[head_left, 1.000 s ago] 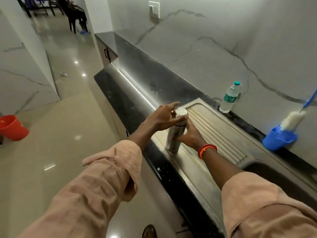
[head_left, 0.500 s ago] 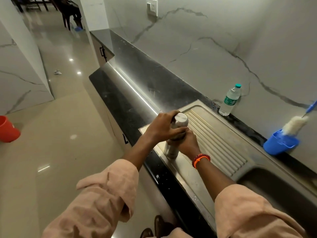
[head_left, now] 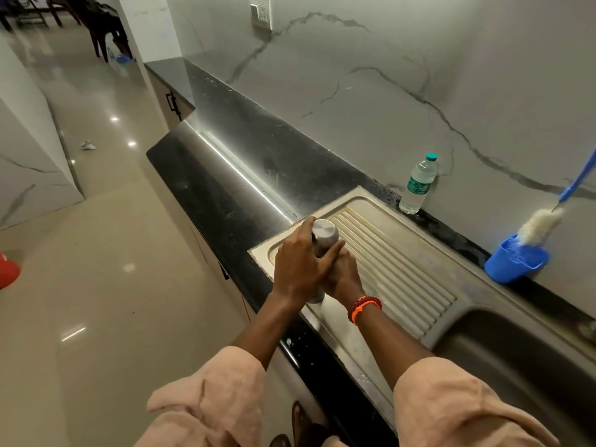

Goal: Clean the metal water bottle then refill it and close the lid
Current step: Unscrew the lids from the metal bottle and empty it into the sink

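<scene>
On the sink's drainboard (head_left: 403,269), both hands had closed tighter around the metal water bottle (head_left: 324,235): left hand (head_left: 300,269) gripping near the lid, right hand (head_left: 343,275) gripping the body, probably unscrewing.

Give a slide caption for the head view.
Left hand and right hand grip metal water bottle on sink drainboard.

A plastic water bottle (head_left: 418,183) stands against the wall, well apart from a blue cup (head_left: 515,264) holding a brush (head_left: 541,225).

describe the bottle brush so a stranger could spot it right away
Start at the steel sink's ribbed drainboard and follow the black counter right along the wall to a blue cup. The bottle brush leans out of it: fluffy white head, thin blue handle, unlike the clear plastic bottle.
</scene>
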